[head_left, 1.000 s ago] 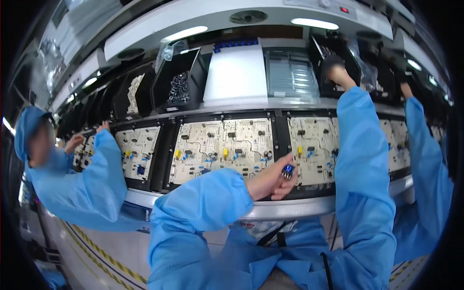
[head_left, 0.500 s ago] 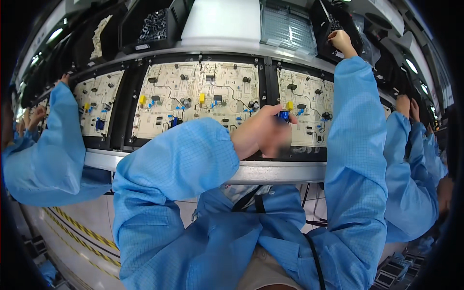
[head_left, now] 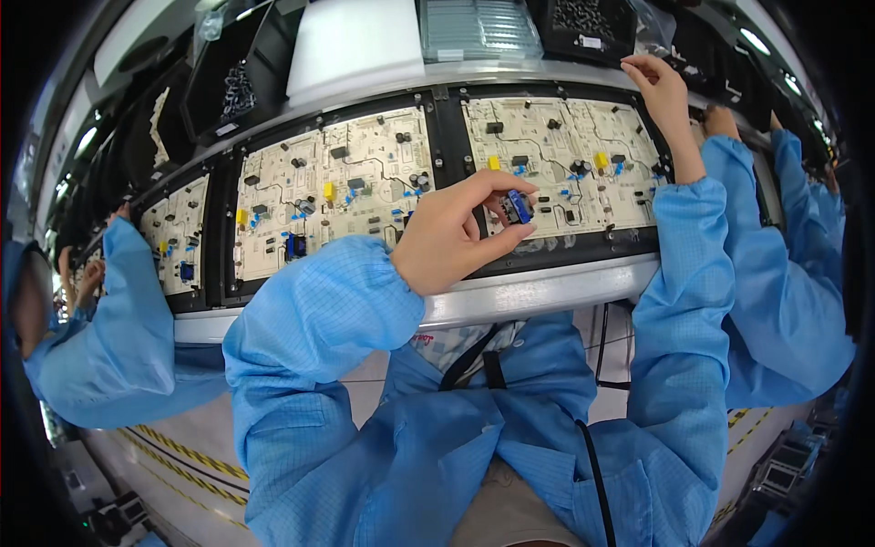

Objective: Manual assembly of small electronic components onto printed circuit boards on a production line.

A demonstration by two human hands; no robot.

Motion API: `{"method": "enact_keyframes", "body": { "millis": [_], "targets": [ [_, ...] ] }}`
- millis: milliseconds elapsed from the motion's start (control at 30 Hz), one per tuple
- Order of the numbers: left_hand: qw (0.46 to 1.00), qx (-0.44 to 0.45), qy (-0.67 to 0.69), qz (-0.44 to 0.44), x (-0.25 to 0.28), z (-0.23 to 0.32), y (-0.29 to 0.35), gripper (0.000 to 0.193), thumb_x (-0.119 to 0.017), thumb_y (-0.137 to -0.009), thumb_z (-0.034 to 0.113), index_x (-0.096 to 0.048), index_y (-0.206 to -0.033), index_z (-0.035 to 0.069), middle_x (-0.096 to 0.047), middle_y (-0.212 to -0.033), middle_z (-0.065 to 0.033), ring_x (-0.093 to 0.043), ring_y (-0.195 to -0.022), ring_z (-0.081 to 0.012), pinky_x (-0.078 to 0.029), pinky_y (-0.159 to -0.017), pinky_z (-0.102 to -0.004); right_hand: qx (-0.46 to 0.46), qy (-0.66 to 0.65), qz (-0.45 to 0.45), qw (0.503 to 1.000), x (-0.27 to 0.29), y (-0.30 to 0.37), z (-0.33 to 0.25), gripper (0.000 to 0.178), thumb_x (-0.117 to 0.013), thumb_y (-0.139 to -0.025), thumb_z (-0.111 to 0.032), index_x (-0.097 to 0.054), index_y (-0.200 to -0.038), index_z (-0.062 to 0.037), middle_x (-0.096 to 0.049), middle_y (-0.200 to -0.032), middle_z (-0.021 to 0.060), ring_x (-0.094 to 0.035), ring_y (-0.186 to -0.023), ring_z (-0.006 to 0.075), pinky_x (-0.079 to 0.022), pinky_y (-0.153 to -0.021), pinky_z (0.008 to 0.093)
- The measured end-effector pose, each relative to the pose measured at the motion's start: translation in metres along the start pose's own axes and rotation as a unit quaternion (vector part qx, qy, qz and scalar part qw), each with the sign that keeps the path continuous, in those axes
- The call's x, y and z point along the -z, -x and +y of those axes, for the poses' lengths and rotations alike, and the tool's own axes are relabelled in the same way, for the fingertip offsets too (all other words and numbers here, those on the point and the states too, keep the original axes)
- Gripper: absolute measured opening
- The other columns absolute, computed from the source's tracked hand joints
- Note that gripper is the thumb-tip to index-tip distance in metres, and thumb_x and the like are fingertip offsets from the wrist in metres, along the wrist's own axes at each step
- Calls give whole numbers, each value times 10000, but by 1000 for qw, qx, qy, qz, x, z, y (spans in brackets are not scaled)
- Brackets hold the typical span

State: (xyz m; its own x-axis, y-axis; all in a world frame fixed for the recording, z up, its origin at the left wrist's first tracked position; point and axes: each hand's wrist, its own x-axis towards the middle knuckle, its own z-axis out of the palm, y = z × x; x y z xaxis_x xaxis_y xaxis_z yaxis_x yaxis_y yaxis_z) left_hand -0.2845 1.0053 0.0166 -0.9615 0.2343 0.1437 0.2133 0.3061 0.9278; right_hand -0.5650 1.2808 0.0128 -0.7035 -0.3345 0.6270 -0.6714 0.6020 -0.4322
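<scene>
My left hand (head_left: pixel 447 228) is closed on a small blue-wrapped transformer (head_left: pixel 518 208), gripping it between thumb and fingers. It hovers over the lower left part of a pale circuit board (head_left: pixel 544 146) in a black frame. My right hand (head_left: pixel 663 96) is raised above the board's far right corner, near the black parts bins. Its thumb and fingertips come together in a pinch; whatever may be between them is too small to make out. A similar blue transformer (head_left: pixel 294 246) sits on the circuit board to the left (head_left: pixel 283 196).
Behind the boards stand a black bin of dark parts (head_left: pixel 583 18), another black bin (head_left: pixel 205 100), a white foam block (head_left: pixel 355 50) and a clear plastic tray (head_left: pixel 478 32). A metal rail (head_left: pixel 547 287) runs along the front. Co-workers in blue sleeves (head_left: pixel 137 283) work on both sides.
My right hand has come out of the parts bin. My left hand has turned, so the transformer shows more plainly. The view has shifted, with the boards now farther left.
</scene>
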Motion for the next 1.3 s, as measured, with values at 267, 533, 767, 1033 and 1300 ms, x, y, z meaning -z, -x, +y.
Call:
{"method": "enact_keyframes", "body": {
  "millis": [267, 533, 767, 1033, 1300],
  "targets": [
    [967, -184, -166, 57, -27, 5, -28, 326, -703, -768, 151, -601, -1074, 102, -586, -991, -61, -569, -800, -180, -481, -616, -265, 25, 21, 6, 999, -1, 21, 13, 175, -663, -823, -196, -659, -925, -53, -633, -736, 42, -570, -649, 109, -452, -607, 242],
    [957, -171, -233, 23, -44, -10, -65, 318, -686, -756, 197, -615, -1036, 63, -609, -920, -95, -555, -913, -251, -403, -846, -361, -14, 30, -19, 999, 10, 25, -4, 116, -625, -788, -102, -637, -845, -2, -627, -739, 133, -613, -689, 224, -479, -636, 317],
    [989, -80, -125, -21, -49, -8, -91, 292, -664, -788, 164, -634, -1018, -15, -660, -874, -166, -645, -832, -219, -506, -770, -288, -2, 32, -14, 999, 21, 22, 5, 135, -654, -757, -116, -647, -815, 5, -629, -744, 158, -624, -697, 272, -484, -642, 341],
    [928, -157, -337, -9, -63, -16, -90, 218, -627, -816, 280, -686, -940, 110, -658, -879, -40, -545, -911, -231, -313, -819, -356, 30, 9, -24, 999, 19, 27, -1, 132, -656, -756, -113, -639, -818, 3, -631, -748, 158, -625, -699, 274, -486, -639, 343],
    [932, -105, -347, -21, -61, -15, -95, 235, -595, -849, 313, -711, -885, 112, -667, -787, -53, -557, -827, -220, -295, -755, -357, 35, 39, -21, 998, 20, 26, 6, 140, -666, -743, -124, -642, -821, -10, -630, -744, 152, -616, -701, 284, -482, -637, 355]
  ]
}}
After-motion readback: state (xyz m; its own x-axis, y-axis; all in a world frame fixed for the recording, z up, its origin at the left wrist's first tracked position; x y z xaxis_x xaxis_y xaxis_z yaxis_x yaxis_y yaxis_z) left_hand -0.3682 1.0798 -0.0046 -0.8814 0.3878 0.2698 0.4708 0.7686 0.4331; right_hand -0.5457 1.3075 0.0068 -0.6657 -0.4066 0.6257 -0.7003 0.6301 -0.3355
